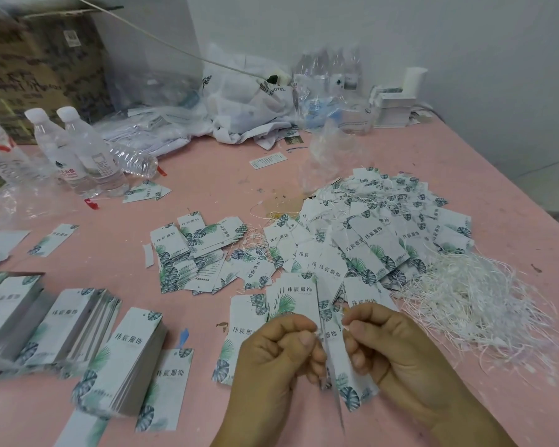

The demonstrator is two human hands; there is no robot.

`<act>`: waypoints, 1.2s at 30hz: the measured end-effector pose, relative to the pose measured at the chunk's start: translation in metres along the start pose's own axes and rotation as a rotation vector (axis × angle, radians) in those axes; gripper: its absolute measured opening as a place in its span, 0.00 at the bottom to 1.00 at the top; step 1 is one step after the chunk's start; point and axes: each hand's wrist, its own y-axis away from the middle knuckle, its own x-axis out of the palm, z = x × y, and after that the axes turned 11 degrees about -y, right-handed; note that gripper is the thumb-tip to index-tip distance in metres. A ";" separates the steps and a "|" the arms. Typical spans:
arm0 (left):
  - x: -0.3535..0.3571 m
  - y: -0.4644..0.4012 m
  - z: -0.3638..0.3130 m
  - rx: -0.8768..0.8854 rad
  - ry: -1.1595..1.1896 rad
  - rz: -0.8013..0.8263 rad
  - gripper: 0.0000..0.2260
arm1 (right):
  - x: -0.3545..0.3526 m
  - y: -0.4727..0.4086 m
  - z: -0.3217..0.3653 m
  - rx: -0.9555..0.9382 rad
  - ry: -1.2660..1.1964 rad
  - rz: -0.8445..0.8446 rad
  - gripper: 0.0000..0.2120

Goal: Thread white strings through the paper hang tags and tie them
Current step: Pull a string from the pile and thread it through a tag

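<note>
Low in the frame, right of centre, the left hand (281, 346) and right hand (381, 343) each pinch a white string (320, 332) at the top of a tag (347, 375) hanging between them; the knot itself is too blurred to judge. Loose strings (471, 295) lie at right, stacked tags (123, 356) at lower left on the pink table (207, 195).

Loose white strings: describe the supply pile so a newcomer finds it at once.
Start at the pink table and go to its right side, just right of the big heap of strung tags. The loose white strings lie there in a tangled mound. Unlike its neighbours, it is bare cord, with no printed card in it.
</note>
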 end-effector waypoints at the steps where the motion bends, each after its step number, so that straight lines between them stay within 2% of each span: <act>1: 0.000 0.000 0.001 0.005 -0.002 0.028 0.12 | 0.001 0.000 -0.001 -0.026 0.034 0.001 0.17; 3: 0.001 0.001 0.002 0.013 0.003 0.046 0.20 | 0.001 0.001 -0.003 -0.083 0.120 -0.002 0.13; 6: 0.001 0.001 0.004 0.017 0.003 0.053 0.24 | 0.003 0.004 -0.004 -0.172 0.269 -0.013 0.12; 9: -0.001 0.000 0.006 0.030 -0.015 0.043 0.23 | 0.007 0.006 -0.005 -0.239 0.371 -0.027 0.10; 14: -0.003 -0.001 0.009 0.071 -0.078 0.041 0.15 | 0.016 0.009 -0.006 -0.321 0.461 -0.042 0.05; 22: -0.007 -0.003 0.009 0.191 -0.121 -0.004 0.17 | 0.020 0.014 -0.004 -0.413 0.521 -0.005 0.02; 27: -0.006 -0.002 0.010 0.203 -0.124 -0.001 0.17 | 0.019 0.016 -0.008 -0.778 0.912 -0.117 0.04; 30: -0.006 -0.002 0.009 0.229 -0.136 0.014 0.15 | 0.017 0.018 -0.009 -0.954 1.039 -0.132 0.05; 33: -0.005 0.000 0.006 0.233 -0.164 0.050 0.14 | 0.018 0.019 -0.010 -0.871 0.957 -0.139 0.06; 36: -0.005 0.001 0.006 0.226 -0.173 0.076 0.13 | 0.021 0.016 -0.011 -0.700 0.718 -0.154 0.08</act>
